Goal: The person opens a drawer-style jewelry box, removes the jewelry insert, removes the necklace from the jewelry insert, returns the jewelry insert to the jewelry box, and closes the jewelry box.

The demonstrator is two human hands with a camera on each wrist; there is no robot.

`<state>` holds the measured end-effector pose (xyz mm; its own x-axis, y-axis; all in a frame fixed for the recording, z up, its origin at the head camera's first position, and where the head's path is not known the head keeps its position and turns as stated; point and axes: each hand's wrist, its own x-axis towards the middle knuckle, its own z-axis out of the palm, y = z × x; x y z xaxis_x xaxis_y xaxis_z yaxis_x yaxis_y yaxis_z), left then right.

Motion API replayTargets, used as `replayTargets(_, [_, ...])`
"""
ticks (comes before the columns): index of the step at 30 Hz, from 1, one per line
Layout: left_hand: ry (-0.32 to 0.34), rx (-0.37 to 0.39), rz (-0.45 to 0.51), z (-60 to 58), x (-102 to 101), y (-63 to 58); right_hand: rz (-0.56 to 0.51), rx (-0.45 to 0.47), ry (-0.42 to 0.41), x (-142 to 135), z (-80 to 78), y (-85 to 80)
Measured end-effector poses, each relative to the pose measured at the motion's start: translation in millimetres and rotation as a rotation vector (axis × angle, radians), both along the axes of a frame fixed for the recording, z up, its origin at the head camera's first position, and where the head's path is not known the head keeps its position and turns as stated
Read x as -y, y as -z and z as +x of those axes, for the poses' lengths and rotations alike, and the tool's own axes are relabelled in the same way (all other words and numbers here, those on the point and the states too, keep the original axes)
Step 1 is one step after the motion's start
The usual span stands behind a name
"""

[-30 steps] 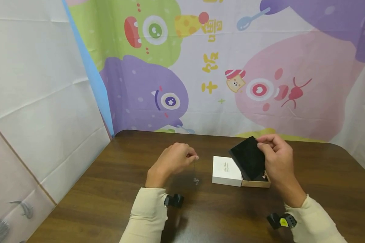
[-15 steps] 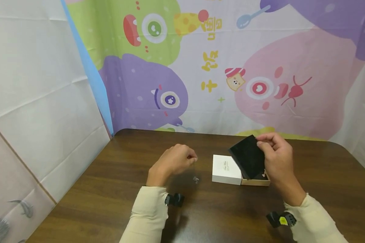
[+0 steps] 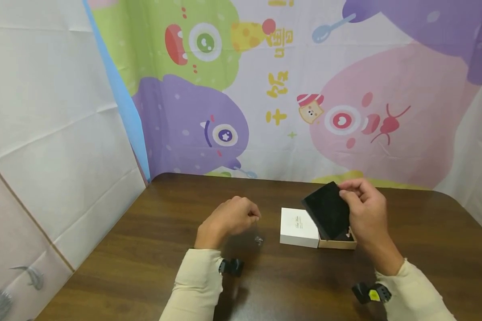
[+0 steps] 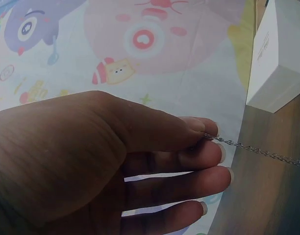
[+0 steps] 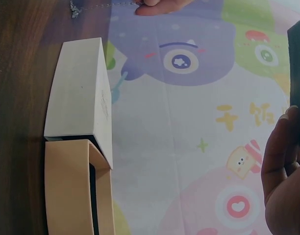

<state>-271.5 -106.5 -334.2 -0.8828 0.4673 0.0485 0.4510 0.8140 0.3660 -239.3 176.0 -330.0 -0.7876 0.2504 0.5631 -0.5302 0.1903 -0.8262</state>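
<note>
My left hand [image 3: 230,219] pinches a thin silver chain [image 4: 258,151] between thumb and index finger, the other fingers loosely bent. From it hangs a small sparkling silver pendant [image 3: 259,240], close over the brown table; whether it touches the wood I cannot tell. My right hand [image 3: 365,209] grips one corner of a flat black square pad [image 3: 328,211], held tilted above a tan box base [image 3: 337,244]. A white box lid [image 3: 299,227] with small printing adjoins the base on its left. Something small and pinkish [image 3: 348,232] shows at the pad's lower right; its kind is unclear.
The dark wooden table [image 3: 176,285] has rounded far corners. Behind it hangs a cloth [image 3: 281,156] printed with cartoon monsters, and a white sheet [image 3: 56,111] stands along the left side. Both wrists wear a black camera strap.
My left hand has come down slightly, and the gap between fingertips and pendant has shortened. My right hand and the black pad have stayed nearly still.
</note>
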Motion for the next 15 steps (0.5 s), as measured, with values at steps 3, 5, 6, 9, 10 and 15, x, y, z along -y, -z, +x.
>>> replayTargets(3, [0.007, 0.004, -0.004, -0.1, -0.4, 2.2, 0.001, 0.001, 0.006, 0.1, 0.5, 1.6])
replayTargets(5, [0.008, 0.007, -0.004, -0.1, -0.8, 3.2, 0.0, 0.003, 0.005, 0.2, 0.8, 2.3])
replayTargets(6, [0.007, 0.008, -0.004, -0.1, -1.0, 3.6, 0.0, 0.004, 0.004, 0.2, 0.9, 2.5])
replayTargets(9, [0.003, 0.012, -0.01, 0.0, -1.3, 4.5, 0.004, 0.005, 0.001, 0.2, 1.1, 2.7])
replayTargets(10, [0.001, 0.013, -0.011, 0.1, -1.5, 4.6, 0.005, 0.005, -0.001, 0.2, 1.0, 2.6])
replayTargets(15, [-0.001, 0.029, -0.012, 0.1, -2.0, 4.2, 0.016, 0.002, -0.002, 0.4, 0.6, 1.2])
